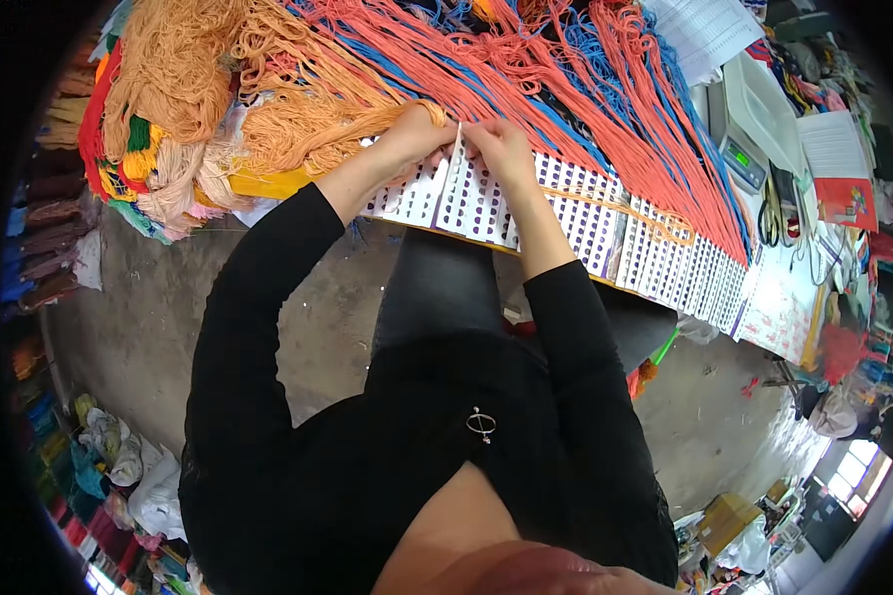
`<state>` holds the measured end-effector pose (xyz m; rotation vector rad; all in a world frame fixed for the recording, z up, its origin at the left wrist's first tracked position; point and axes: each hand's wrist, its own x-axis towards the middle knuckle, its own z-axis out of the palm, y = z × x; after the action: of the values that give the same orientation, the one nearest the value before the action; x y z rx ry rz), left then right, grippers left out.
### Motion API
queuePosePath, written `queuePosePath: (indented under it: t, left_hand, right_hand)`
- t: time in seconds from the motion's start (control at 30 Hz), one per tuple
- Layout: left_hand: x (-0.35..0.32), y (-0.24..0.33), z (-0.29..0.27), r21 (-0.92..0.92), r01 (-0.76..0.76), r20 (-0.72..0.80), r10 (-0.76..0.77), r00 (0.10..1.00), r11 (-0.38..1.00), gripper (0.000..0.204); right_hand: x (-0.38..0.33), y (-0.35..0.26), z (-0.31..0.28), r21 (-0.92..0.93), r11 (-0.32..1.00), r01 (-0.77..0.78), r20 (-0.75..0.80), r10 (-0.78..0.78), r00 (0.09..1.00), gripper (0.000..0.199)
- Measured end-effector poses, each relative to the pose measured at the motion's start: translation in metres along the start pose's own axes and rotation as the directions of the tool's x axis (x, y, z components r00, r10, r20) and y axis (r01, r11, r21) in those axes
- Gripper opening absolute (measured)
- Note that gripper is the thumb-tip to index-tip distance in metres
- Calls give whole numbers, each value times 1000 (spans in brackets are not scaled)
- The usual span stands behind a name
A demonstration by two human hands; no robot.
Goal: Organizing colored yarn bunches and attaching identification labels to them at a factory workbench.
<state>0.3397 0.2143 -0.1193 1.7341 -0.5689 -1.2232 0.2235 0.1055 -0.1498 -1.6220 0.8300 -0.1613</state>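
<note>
My left hand [414, 137] is closed, with a bundle of light orange yarn [382, 121] running into its fingers. Close beside it, my right hand [504, 151] pinches at the top end of a narrow white card strip [448, 188] marked with a row of dark dots. The fingertips of both hands almost meet there, and the small detail between them is hard to make out. Under my hands lie several more dotted white card strips [575, 223], side by side along the table's near edge. A loose strand of orange yarn [630, 206] crosses them on the right.
Long coral-red yarn [566, 129] and blue yarn [665, 74] cover the table beyond the strips. Heaped orange yarn [174, 69] lies at the left. A digital scale [742, 159], a pair of scissors [767, 213] and papers [700, 30] are at the right. Bags [159, 491] stand behind me.
</note>
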Motion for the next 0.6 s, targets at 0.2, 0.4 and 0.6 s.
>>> queuePosePath:
  t: [0.2, 0.4, 0.6]
  left_hand:
    - [-22, 38, -68, -423, 104, 202, -18, 979, 900, 15]
    - [-37, 47, -64, -616, 74, 324, 167, 931, 784, 39]
    - [-6, 9, -13, 251, -78, 110, 52, 993, 965, 27]
  right_hand:
    - [-24, -3, 9, -393, 915, 92, -249, -202, 947, 24]
    - [-37, -1, 23, -388, 896, 214, -320, -349, 881, 16]
    - [-39, 2, 23, -473, 832, 290, -275, -452, 849, 16]
